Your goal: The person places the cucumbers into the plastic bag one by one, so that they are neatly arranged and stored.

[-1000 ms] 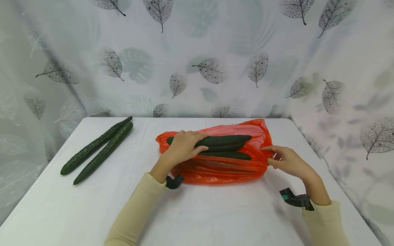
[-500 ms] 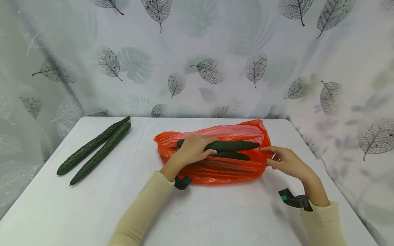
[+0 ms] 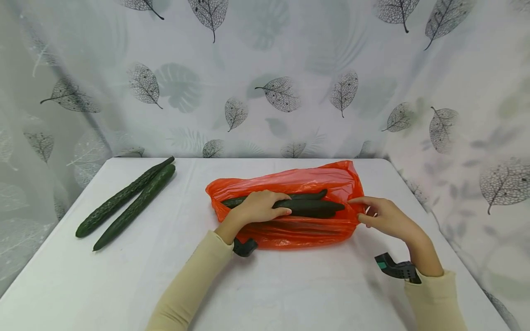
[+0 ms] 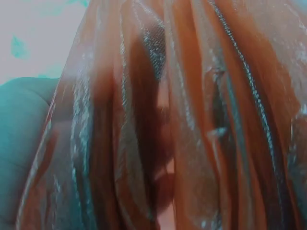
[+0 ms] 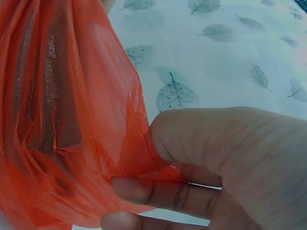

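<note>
A red plastic bag (image 3: 290, 236) lies on its side with its opening spread, several dark green cucumbers inside. My left hand (image 3: 257, 208) reaches into the opening and grips a cucumber (image 3: 308, 205), fingers over its far side and thumb on the near side. Behind it, another cucumber (image 3: 308, 196) shows a curved tip. At the bag's right end, my right hand (image 3: 385, 217) pinches the plastic edge; the right wrist view shows the film between thumb (image 5: 192, 136) and index finger. Folds of the bag (image 4: 192, 143) fill the left wrist view and hide most of the left hand.
Two long cucumbers lie side by side at the table's left: a bumpy one (image 3: 120, 200) and a smoother one (image 3: 138, 207). The white table (image 3: 290, 289) ends at the back against a leaf-printed curtain (image 3: 265, 55).
My left hand has moved right and slightly toward me, bringing the gripped cucumber lower in the bag and uncovering the curved-tipped one behind. My right hand keeps its hold on the bag edge.
</note>
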`<action>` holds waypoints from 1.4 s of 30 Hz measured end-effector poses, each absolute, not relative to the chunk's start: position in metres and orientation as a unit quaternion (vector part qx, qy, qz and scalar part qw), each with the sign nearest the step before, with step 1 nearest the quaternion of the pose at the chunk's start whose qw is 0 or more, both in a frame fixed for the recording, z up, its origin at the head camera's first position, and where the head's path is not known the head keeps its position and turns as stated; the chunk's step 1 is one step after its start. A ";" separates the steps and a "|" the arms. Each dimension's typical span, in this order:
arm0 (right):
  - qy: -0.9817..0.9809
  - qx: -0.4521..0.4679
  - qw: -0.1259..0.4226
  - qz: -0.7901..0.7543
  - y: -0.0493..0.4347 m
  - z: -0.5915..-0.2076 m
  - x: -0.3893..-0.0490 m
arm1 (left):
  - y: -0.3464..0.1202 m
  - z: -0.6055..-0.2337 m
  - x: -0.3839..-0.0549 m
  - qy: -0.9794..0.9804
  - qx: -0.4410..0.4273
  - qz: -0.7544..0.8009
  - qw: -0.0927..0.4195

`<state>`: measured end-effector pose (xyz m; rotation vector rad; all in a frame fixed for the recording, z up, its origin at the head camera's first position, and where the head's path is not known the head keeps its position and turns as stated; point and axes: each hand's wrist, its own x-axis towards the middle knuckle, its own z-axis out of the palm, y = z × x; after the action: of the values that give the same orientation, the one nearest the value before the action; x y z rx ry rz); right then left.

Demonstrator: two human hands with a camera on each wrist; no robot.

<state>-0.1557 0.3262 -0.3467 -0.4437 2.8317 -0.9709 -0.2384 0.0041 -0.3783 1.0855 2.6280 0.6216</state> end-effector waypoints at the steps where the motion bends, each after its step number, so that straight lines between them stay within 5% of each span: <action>1: 0.934 -0.148 0.056 -0.321 0.327 -0.347 -0.156 | 0.003 -0.378 -0.239 0.895 0.368 0.220 0.123; 14: 0.932 -0.148 0.065 -0.324 0.326 -0.350 -0.159 | -0.004 -0.386 -0.244 0.858 0.361 0.301 0.207; 32: 0.935 -0.153 0.065 -0.315 0.324 -0.351 -0.160 | -0.006 -0.390 -0.244 0.875 0.380 0.274 0.123; 42: 0.932 -0.156 0.066 -0.320 0.324 -0.351 -0.158 | -0.016 -0.392 -0.238 0.880 0.365 0.269 0.140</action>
<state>-0.1581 0.3237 -0.3515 -0.4703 2.8115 -0.9637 -0.2382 -0.0162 -0.3922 1.0557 2.5439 0.7766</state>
